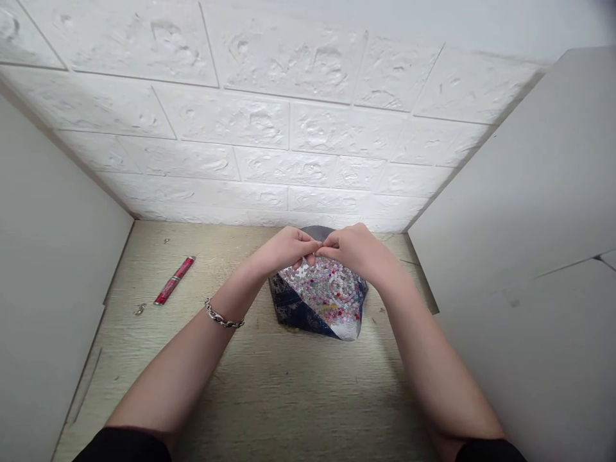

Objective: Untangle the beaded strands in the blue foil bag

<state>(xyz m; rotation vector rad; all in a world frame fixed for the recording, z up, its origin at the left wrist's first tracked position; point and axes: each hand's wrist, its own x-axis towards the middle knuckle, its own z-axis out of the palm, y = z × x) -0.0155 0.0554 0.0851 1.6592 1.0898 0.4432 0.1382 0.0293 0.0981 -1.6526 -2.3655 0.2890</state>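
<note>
The bead-filled pouch (pixel 299 312) sits on the counter (pixel 240 391), just to the 5 o'clock side of the view's centre, taking 12 o'clock as towards the wall. Its pointed lower corner aims at about 5 o'clock, and its dark blue patterned band slants from 10 towards 4; the hands cover much of the upper end, so I cannot tell its full long axis. Small round beads (pixel 332 289), clear, pink and red, crowd its light face in a glittering, pebbly layer. A smooth grey curved edge (pixel 317 232) shows at its 12 o'clock side.

The left hand (pixel 291 248) and right hand (pixel 359 253) meet over the pouch's upper part, each grip a narrow pinch; I cannot tell whether anything lies between the fingertips. A silver chain bracelet (pixel 224 316) circles the left wrist.

Towards 9 o'clock lies a slim, shiny red packet (pixel 174 281), its long axis from 1 to 7, with a small metallic piece (pixel 140 309) near its lower end. The white wall (pixel 260 122) has embossed brick shapes.
</note>
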